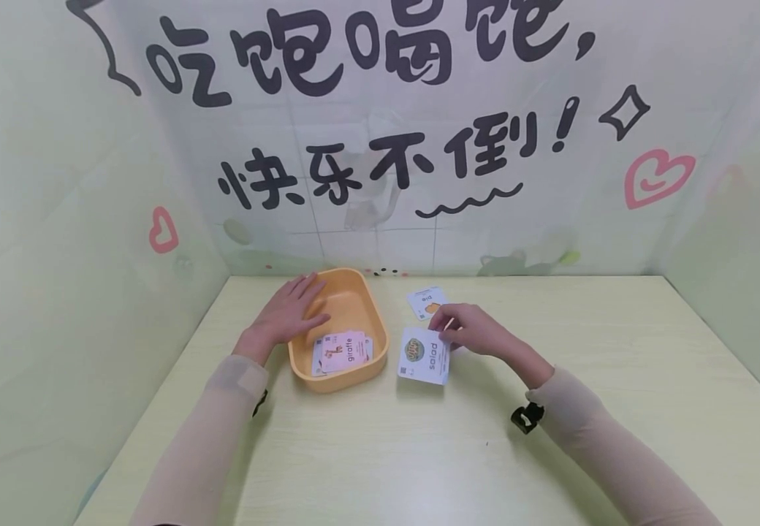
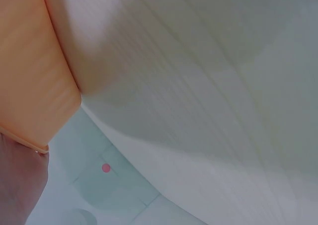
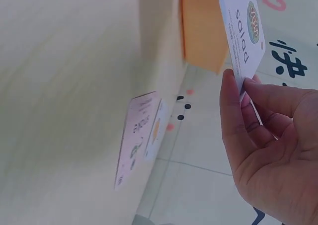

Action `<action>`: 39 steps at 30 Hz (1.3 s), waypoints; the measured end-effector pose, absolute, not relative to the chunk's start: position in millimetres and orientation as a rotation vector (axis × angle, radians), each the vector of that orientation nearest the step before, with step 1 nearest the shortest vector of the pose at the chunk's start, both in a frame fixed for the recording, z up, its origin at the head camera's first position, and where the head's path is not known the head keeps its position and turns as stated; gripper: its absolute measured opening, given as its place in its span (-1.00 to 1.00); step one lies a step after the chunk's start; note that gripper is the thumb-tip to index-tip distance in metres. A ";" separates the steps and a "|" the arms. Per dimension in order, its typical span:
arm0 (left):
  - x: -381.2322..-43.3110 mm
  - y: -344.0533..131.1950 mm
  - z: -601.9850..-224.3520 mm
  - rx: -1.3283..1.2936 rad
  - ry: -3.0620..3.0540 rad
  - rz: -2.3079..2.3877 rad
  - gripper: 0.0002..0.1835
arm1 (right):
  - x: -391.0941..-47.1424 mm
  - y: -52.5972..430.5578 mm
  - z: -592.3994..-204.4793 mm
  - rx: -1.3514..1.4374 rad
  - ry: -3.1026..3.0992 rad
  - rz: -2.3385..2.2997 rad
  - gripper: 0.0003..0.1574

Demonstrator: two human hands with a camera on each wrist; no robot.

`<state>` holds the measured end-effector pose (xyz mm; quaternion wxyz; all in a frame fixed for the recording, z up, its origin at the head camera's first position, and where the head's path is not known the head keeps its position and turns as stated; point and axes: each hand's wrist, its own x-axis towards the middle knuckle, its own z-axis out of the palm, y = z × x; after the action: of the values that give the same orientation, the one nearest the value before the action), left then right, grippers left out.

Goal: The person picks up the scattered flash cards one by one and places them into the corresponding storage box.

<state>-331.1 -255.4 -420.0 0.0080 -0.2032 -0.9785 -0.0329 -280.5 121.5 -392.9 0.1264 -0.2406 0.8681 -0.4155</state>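
My right hand (image 1: 475,330) pinches a white picture card (image 1: 422,356) marked "salad" between thumb and fingers, held above the table. Another card edge shows behind it. In the right wrist view the salad card (image 3: 244,29) tilts up from the fingertips of the right hand (image 3: 273,130). My left hand (image 1: 291,310) rests on the left rim of an orange bin (image 1: 380,343), fingers extended and thumb reaching over the inside. Inside the bin lies a small pile of cards, a pink "giraffe" card (image 1: 346,352) on top.
Beyond the right hand, a "pie" card (image 1: 426,301) lies on the light wooden table (image 1: 380,453). Beside it is a pink "snake" card (image 3: 134,135), mostly hidden by the hand in the head view. A printed white curtain (image 1: 380,241) borders the table's back edge.
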 end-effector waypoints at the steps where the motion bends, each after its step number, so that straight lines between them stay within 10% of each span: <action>1: -331.1 -255.4 -419.8 -0.635 -3.059 -0.106 -0.12 | -280.9 120.8 -391.0 -0.701 2.532 -1.215 -0.86; 39: -331.4 -256.5 -421.5 -0.629 -3.066 -0.119 -0.12 | -286.2 33.4 -385.9 -0.443 2.338 -1.612 -0.69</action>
<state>-331.4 -256.5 -421.5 0.0049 -0.2007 -0.9789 -0.0381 -286.2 33.4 -385.9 0.1333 -0.1528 0.8062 -0.5559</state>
